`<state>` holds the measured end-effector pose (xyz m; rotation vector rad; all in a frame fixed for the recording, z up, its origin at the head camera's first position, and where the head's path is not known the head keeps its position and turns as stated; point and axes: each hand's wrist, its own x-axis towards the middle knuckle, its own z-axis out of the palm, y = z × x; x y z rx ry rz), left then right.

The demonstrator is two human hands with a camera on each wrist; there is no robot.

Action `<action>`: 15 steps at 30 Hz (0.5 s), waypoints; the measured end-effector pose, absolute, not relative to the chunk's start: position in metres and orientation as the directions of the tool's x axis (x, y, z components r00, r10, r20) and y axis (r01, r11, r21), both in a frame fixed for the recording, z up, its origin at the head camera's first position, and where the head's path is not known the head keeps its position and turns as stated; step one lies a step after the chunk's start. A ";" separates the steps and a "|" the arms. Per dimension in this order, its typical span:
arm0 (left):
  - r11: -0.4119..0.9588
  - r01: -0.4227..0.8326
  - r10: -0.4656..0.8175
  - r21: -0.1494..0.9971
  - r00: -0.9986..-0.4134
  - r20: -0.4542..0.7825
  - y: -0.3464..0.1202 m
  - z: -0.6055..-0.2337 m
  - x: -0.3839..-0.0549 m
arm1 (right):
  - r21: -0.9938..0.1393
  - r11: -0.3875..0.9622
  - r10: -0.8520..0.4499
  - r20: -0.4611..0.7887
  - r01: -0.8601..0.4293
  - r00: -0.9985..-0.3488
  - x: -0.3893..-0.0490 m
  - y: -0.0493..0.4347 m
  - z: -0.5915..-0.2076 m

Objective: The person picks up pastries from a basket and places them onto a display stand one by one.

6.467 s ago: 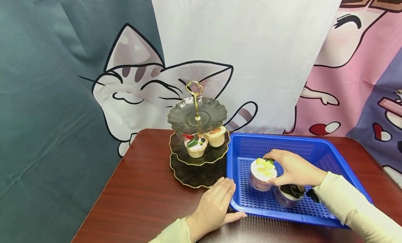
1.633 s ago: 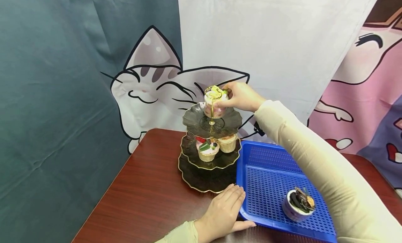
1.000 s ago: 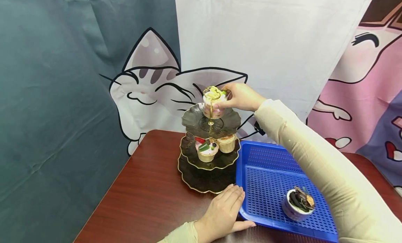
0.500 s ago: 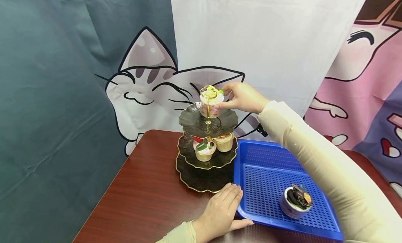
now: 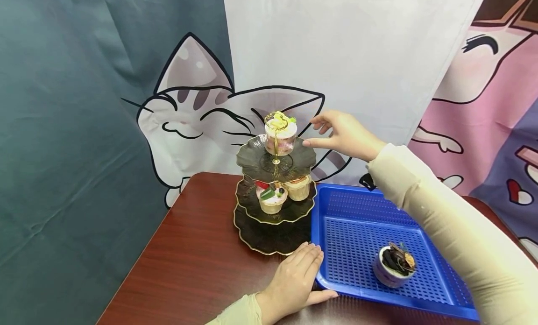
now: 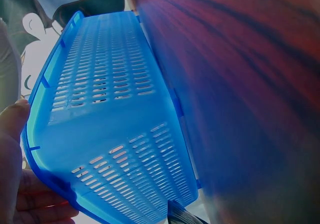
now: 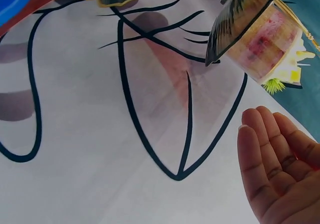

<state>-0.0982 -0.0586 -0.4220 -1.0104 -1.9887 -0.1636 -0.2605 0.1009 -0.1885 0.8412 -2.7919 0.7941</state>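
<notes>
On the top tier of a three-tier dessert stand (image 5: 252,159) sits a clear dessert cup (image 5: 286,145) with pink layers, white cream and yellow topping. It stands upright behind the gold pole. My right hand (image 5: 350,136) hovers just right of it, fingers apart from the cup and holding nothing. In the right wrist view, a gap separates the fingers from the dessert cup (image 7: 272,44). My left hand (image 5: 290,285) rests with straight fingers at the near-left corner of a blue plastic basket (image 5: 350,255). Inside that basket stands a second dessert cup (image 5: 391,273) with dark topping.
The stand's middle tier bears a cupcake with green and white topping (image 5: 272,201) and a paler cupcake (image 5: 299,188), with something red partly hidden. The bottom tier (image 5: 273,236) lies close to the basket. A printed cloth (image 5: 353,49) hangs behind the wooden table (image 5: 185,250).
The yellow-topped dessert cup went from the basket to the top tier in my right hand. Since half a second ago that hand has let go and drawn back right. My left hand stayed at the basket.
</notes>
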 end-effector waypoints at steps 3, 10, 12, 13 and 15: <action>0.660 0.709 0.595 -0.249 -0.289 0.750 -0.059 -0.422 -0.098 | -0.464 0.695 -0.470 0.283 -0.549 -0.836 -0.254 0.111 -0.192; 0.659 0.710 0.597 -0.247 -0.293 0.747 -0.059 -0.422 -0.098 | -0.463 0.683 -0.467 0.318 -0.565 -0.825 -0.239 0.130 -0.202; 0.658 0.711 0.596 -0.248 -0.290 0.749 -0.059 -0.422 -0.099 | -0.456 0.680 -0.475 0.323 -0.574 -0.819 -0.236 0.134 -0.205; 0.658 0.711 0.595 -0.248 -0.290 0.750 -0.059 -0.422 -0.099 | -0.450 0.680 -0.480 0.325 -0.579 -0.815 -0.235 0.135 -0.206; 0.658 0.711 0.594 -0.247 -0.288 0.751 -0.059 -0.422 -0.099 | -0.437 0.680 -0.489 0.329 -0.589 -0.808 -0.232 0.138 -0.209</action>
